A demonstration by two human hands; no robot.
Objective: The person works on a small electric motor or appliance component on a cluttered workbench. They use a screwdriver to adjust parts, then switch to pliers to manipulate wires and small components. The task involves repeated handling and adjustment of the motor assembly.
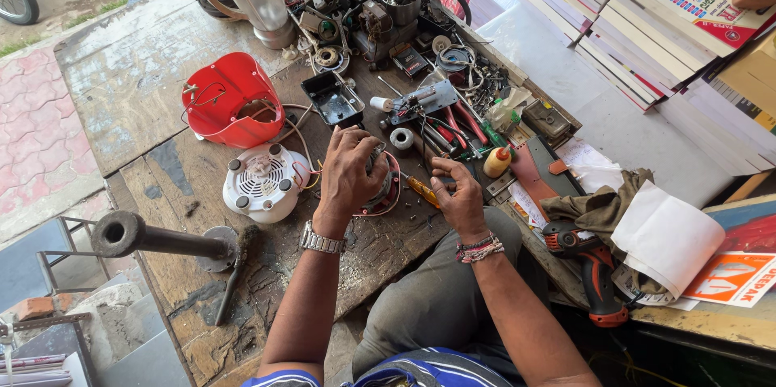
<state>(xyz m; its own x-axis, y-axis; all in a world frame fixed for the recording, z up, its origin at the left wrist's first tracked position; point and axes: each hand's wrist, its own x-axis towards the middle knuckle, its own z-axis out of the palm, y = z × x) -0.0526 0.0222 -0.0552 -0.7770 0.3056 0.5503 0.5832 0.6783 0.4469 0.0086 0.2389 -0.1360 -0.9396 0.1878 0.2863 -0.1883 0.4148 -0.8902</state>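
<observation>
Two hands busy — your left hand (349,170) clasps the bared mixer motor (378,185), your right hand (454,193) pinches a small part; red housing (229,100) already off at ten o'clock, white base (263,182) too.

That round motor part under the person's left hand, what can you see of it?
The round dark metal motor unit lies on the worn wooden workbench. The left hand covers most of it from above. Thin red wires loop around its rim, and its right edge shows beside a yellow-handled screwdriver near the right hand.

worn wooden workbench (129,72), brick pavement (36,128)
</observation>
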